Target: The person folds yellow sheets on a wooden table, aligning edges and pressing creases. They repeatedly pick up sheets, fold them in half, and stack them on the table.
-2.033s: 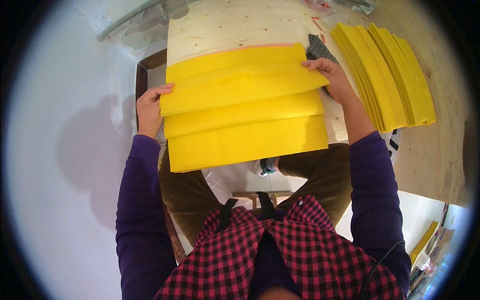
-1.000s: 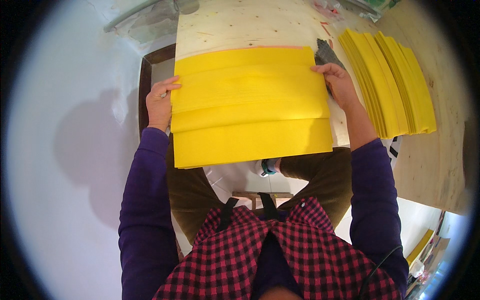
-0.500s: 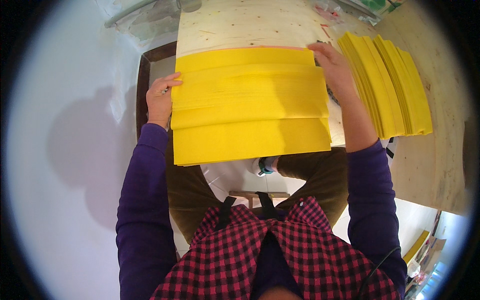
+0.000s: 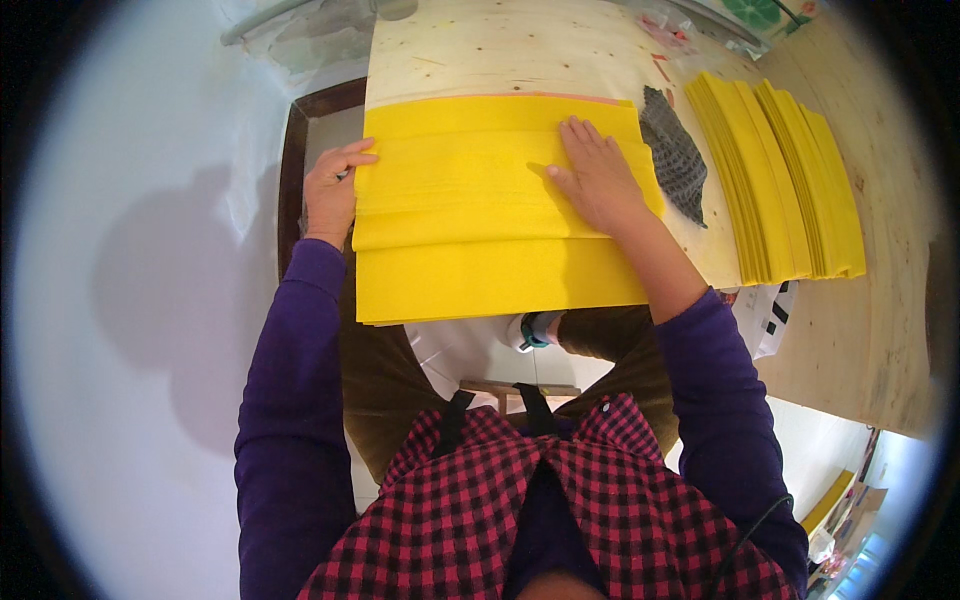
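A layered stack of yellow felt-like sheets (image 4: 480, 275) lies in front of me, its near edge reaching out over my lap. My left hand (image 4: 331, 190) grips the stack's left edge, with bent fingertips on top; the thumb is hidden. Flat on the right part of the upper sheets rests my right hand (image 4: 600, 183), fingers spread and holding nothing. A thin pinkish-red strip (image 4: 580, 99) shows along the stack's far edge. Just right of the stack, a crumpled dark grey knitted cloth (image 4: 675, 155) lies on the wooden board (image 4: 490, 50).
Two bundles of folded yellow sheets (image 4: 750, 180) (image 4: 815, 180) lie at the right. A white wall (image 4: 150, 350) stands close on my left. Clear plastic (image 4: 665, 35) lies at the back, and a low wooden crosspiece (image 4: 480, 388) shows between my legs.
My right hand has moved left from the stack's far right corner and now lies flat on top, uncovering the grey cloth. My left hand stays at the left edge. The view has shifted slightly.
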Demonstrator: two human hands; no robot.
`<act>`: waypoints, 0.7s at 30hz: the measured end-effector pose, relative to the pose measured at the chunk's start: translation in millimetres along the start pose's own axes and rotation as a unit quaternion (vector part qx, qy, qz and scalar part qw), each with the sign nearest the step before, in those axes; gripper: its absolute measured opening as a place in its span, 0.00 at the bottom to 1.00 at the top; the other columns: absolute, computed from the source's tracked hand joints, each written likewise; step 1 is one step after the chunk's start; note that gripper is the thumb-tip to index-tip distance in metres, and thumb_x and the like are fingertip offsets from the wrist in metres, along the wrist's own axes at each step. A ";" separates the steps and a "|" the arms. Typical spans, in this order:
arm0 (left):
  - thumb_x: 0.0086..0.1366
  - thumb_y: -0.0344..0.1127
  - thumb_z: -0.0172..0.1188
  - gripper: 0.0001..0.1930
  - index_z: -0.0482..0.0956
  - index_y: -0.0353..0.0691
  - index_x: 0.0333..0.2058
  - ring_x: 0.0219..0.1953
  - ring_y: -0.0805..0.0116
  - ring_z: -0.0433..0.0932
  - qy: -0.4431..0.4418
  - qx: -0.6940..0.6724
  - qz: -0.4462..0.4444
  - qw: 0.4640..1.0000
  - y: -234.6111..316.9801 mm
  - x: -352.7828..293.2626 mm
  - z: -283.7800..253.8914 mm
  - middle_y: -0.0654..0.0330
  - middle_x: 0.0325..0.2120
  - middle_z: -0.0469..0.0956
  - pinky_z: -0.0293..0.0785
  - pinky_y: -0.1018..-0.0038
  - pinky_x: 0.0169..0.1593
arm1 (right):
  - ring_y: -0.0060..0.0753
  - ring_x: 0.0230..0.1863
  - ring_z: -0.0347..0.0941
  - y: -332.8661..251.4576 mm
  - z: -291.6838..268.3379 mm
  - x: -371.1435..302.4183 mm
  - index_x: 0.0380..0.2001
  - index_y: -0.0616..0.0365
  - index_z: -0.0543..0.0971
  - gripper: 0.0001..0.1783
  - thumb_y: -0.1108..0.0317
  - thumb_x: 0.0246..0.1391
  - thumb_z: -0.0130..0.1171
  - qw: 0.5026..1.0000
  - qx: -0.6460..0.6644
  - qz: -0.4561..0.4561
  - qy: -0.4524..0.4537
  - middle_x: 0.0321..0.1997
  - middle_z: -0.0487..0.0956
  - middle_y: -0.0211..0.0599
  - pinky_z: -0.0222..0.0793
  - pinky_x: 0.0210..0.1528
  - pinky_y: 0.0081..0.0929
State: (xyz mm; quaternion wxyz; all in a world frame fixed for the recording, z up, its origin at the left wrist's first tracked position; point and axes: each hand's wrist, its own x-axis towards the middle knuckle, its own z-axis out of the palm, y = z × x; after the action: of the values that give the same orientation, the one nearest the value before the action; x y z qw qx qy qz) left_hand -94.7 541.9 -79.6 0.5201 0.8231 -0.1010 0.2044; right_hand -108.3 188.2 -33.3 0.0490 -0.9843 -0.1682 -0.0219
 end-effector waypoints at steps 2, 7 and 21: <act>0.56 0.19 0.57 0.08 0.83 0.38 0.29 0.44 0.67 0.77 0.000 -0.013 -0.001 1.000 -0.4 0.0 -0.4 0.60 0.41 0.82 0.71 0.75 0.51 | 0.41 0.74 0.43 3.9 1.6 -1.9 0.68 0.60 0.53 0.40 0.42 0.63 0.38 1.000 -0.006 0.010 -0.003 0.73 0.51 0.43 0.37 0.73 0.40; 0.59 0.18 0.52 0.11 0.83 0.37 0.33 0.46 0.66 0.78 -0.026 0.018 0.008 0.999 6.9 5.0 -15.4 0.59 0.43 0.82 0.70 0.75 0.51 | 0.40 0.74 0.43 2.3 2.7 -3.6 0.67 0.61 0.53 0.41 0.40 0.63 0.38 1.000 -0.007 0.011 0.015 0.73 0.52 0.43 0.37 0.73 0.40; 0.70 0.35 0.46 0.18 0.71 0.39 0.56 0.64 0.54 0.62 -0.167 0.147 0.138 0.965 113.3 18.8 66.4 0.49 0.59 0.68 0.55 0.67 0.66 | 0.37 0.74 0.43 0.2 2.9 -5.2 0.68 0.60 0.54 0.41 0.39 0.62 0.38 0.999 0.005 0.025 0.028 0.73 0.52 0.41 0.37 0.73 0.39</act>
State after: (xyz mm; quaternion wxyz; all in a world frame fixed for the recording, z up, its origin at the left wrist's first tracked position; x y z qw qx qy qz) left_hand -105.4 433.5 -3.9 0.3355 0.8911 -0.2682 0.1463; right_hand -113.0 186.6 -36.4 0.0595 -0.9869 -0.1423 -0.0474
